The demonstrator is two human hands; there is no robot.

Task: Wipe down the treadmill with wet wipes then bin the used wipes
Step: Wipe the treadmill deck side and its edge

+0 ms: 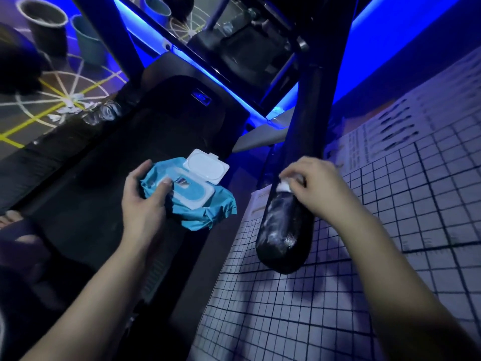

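At four o'clock the right hand (315, 186) presses a small white wet wipe (284, 185) onto the black padded treadmill handrail (289, 225), fingertips bunched and pinching it. Whitish streaks show towards the rail's rounded end, so I'd open the wad flatter and draw long strokes down, wrapping underneath (hidden here, possibly unwiped). At nine o'clock the left hand (141, 201) grips the crinkled blue wipes pack (203, 212), white flip lid open, thumb on top.

Most of the wipe (283, 185) hides under the right hand (316, 186); a dark shape (18, 66) at left is blurred
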